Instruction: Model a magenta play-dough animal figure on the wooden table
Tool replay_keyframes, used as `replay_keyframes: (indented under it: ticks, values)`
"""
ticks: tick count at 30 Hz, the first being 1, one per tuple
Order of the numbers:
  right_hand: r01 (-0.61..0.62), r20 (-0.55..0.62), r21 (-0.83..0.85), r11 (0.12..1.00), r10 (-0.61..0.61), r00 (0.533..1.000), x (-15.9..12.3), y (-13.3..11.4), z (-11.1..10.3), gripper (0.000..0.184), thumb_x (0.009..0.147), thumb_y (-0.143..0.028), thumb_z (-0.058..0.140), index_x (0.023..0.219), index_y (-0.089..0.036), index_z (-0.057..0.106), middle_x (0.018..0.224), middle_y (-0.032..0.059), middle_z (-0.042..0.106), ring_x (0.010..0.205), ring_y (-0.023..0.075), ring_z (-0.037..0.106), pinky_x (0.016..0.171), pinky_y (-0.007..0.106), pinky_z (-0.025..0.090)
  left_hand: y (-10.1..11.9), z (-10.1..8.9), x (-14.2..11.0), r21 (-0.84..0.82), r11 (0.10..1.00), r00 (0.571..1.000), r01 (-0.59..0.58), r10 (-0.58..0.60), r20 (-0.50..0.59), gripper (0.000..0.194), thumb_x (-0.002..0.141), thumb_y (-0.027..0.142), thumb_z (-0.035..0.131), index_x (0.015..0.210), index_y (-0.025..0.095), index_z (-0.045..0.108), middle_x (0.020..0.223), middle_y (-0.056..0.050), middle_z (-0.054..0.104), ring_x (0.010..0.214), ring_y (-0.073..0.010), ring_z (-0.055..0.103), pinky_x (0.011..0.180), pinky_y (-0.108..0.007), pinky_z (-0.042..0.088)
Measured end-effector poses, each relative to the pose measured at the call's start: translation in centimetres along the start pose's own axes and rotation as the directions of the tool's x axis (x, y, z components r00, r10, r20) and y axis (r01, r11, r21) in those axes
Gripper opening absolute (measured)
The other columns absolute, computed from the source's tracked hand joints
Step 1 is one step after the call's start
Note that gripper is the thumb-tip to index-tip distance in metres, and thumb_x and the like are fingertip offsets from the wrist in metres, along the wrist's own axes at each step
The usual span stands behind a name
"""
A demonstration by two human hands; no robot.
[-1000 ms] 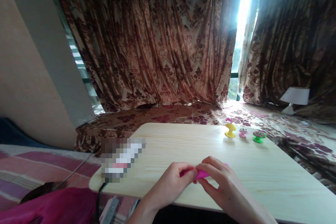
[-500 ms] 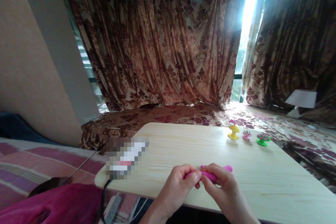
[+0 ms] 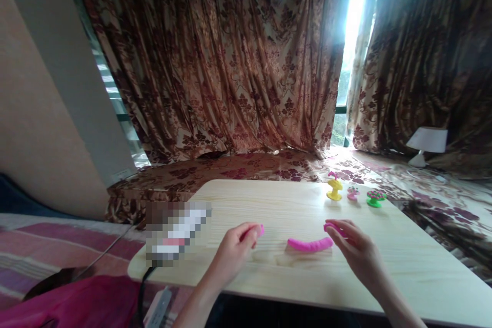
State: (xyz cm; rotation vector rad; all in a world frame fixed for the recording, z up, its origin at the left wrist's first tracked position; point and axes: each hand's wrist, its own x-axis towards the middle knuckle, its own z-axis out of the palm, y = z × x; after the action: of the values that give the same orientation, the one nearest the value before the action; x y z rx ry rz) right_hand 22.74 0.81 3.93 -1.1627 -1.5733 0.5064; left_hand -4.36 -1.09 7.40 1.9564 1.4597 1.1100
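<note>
A pink clay roll (image 3: 309, 244) lies on the light wooden table (image 3: 392, 266), between my two hands. My left hand (image 3: 234, 251) is closed, pinching a small pink clay bit (image 3: 261, 229) at its fingertips, left of the roll. My right hand (image 3: 355, 248) hovers just right of the roll, fingers curled on another small pink clay piece (image 3: 330, 227). Neither hand touches the roll.
Three small clay figures stand at the table's far right: a yellow one (image 3: 334, 190), a pink one (image 3: 352, 193), a green one (image 3: 375, 198). A pixelated box (image 3: 177, 230) lies at the table's left. Curtains hang behind; a white lamp (image 3: 426, 142) sits at the far right.
My hands held the pink clay together near the table's front edge; now they have parted, the roll lies on the table, and each hand keeps a small pink piece.
</note>
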Motion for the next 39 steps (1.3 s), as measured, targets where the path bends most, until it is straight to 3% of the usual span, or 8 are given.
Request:
replay_keyframes:
  ticks: [8, 13, 15, 17, 20, 27, 35, 39]
  values:
    - [-0.138, -0.004, 0.285, 0.949, 0.145, 0.989, -2.4, 0.7, -0.3, 0.031, 0.075, -0.038, 0.066, 0.098, -0.018, 0.059, 0.082, 0.0052, 0.067, 0.075, 0.0184, 0.064, 0.066, 0.026, 0.053, -5.9, 1.7, 5.1, 0.246, 0.969, 0.989, -0.008, 0.044, -0.139, 0.02, 0.078, 0.025, 0.055, 0.092, 0.024, 0.069, 0.088, -0.006, 0.061, 0.092, -0.0258, 0.054, 0.088, -0.042, 0.037]
    - [-0.068, 0.068, 0.282, 0.957, 0.05, 0.996, -3.9, 0.1, 1.0, 0.02, 0.08, -0.03, 0.063, 0.097, -0.019, 0.062, 0.102, 0.0075, 0.063, 0.089, 0.0193, 0.063, 0.075, 0.027, 0.053, -2.7, 1.8, 2.0, 0.229, 0.973, 0.971, -0.035, 0.088, -0.223, 0.036, 0.082, 0.027, 0.051, 0.117, 0.021, 0.058, 0.12, -0.011, 0.055, 0.115, -0.0271, 0.045, 0.101, -0.043, 0.03]
    - [-0.021, 0.095, 0.295, 0.955, -0.008, 0.995, -4.6, -1.2, 1.5, 0.021, 0.084, -0.027, 0.059, 0.104, -0.022, 0.062, 0.112, 0.007, 0.059, 0.098, 0.0191, 0.06, 0.079, 0.026, 0.051, -0.1, 2.9, -0.3, 0.172, 0.983, 0.971, -0.06, 0.097, -0.216, 0.032, 0.088, 0.031, 0.044, 0.114, 0.021, 0.06, 0.113, -0.009, 0.06, 0.11, -0.0222, 0.051, 0.098, -0.036, 0.036]
    - [0.009, 0.13, 0.305, 0.952, -0.051, 0.99, -5.2, -2.7, 2.0, 0.023, 0.086, -0.023, 0.056, 0.109, -0.024, 0.06, 0.11, 0.0053, 0.061, 0.099, 0.018, 0.059, 0.082, 0.026, 0.05, 2.3, 4.3, -2.5, -0.082, 0.996, 0.994, -0.039, 0.031, -0.1, 0.031, 0.089, 0.034, 0.045, 0.109, 0.022, 0.064, 0.108, -0.007, 0.065, 0.101, -0.0197, 0.058, 0.09, -0.029, 0.044]
    - [0.062, 0.137, 0.291, 0.955, -0.106, 0.985, -5.6, -4.6, 2.5, 0.016, 0.085, -0.02, 0.057, 0.1, -0.023, 0.06, 0.09, 0.002, 0.066, 0.084, 0.0162, 0.063, 0.075, 0.025, 0.052, 4.5, 6.3, -4.6, -0.455, 0.887, 0.996, 0.08, -0.094, -0.007, 0.03, 0.085, 0.036, 0.052, 0.105, 0.02, 0.068, 0.094, -0.006, 0.071, 0.089, -0.0205, 0.062, 0.082, -0.028, 0.048]
    - [0.322, -0.034, 0.15, 0.935, -0.321, 0.947, -5.6, -5.2, 4.1, 0.014, 0.08, -0.012, 0.061, 0.089, -0.022, 0.065, 0.083, 0.0025, 0.057, 0.077, 0.0157, 0.059, 0.068, 0.027, 0.051, 4.0, 8.1, -5.2, -0.847, 0.472, 0.955, 0.245, -0.27, 0.126, 0.035, 0.076, 0.044, 0.062, 0.095, 0.016, 0.072, 0.082, -0.008, 0.071, 0.077, -0.021, 0.063, 0.071, -0.03, 0.049]
    - [0.389, 0.173, 0.017, 0.921, -0.385, 0.906, -6.4, -5.9, 3.0, 0.033, 0.083, -0.01, 0.052, 0.11, -0.025, 0.061, 0.086, 0.005, 0.054, 0.084, 0.0184, 0.056, 0.072, 0.031, 0.051, 4.3, 7.8, -6.0, -0.91, 0.181, 0.888, 0.373, -0.355, 0.293, 0.026, 0.065, 0.031, 0.076, 0.083, 0.013, 0.072, 0.081, -0.01, 0.072, 0.072, -0.0169, 0.064, 0.072, -0.028, 0.052]
    - [0.354, 0.043, 0.015, 0.935, -0.354, 0.934, -7.0, -5.4, 2.2, 0.03, 0.083, -0.013, 0.054, 0.11, -0.025, 0.06, 0.096, 0.0063, 0.056, 0.091, 0.0192, 0.058, 0.079, 0.029, 0.05, 3.5, 7.6, -5.8, -0.922, 0.126, 0.849, 0.365, -0.451, 0.275, 0.027, 0.062, 0.025, 0.079, 0.086, 0.013, 0.07, 0.067, -0.004, 0.068, 0.06, -0.0128, 0.063, 0.065, -0.025, 0.053]
